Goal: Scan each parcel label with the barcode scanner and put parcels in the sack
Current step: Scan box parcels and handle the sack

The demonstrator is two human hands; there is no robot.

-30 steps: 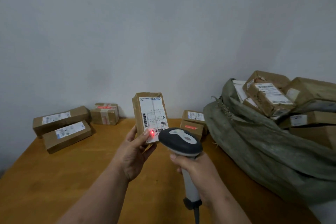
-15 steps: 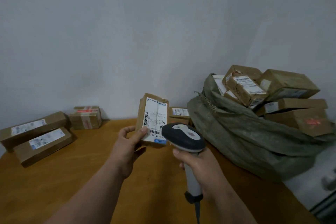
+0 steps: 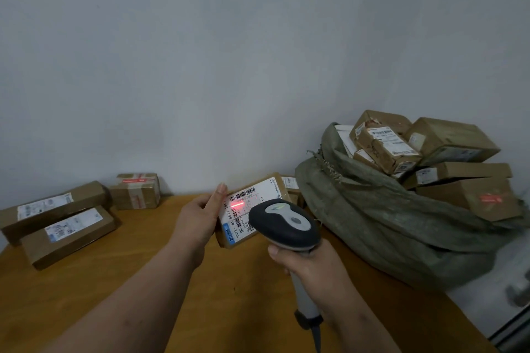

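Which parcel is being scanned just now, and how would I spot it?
Start at the green sack heaped with boxes on the right of the table. Just left of it, the left hand holds a brown parcel up off the table, facing the scanner in the right hand. It alone is lifted and tilted, with a red line glowing on its white label.

Brown parcel (image 3: 252, 203) tilted, red scanner (image 3: 284, 226) line across its white label (image 3: 246, 206)
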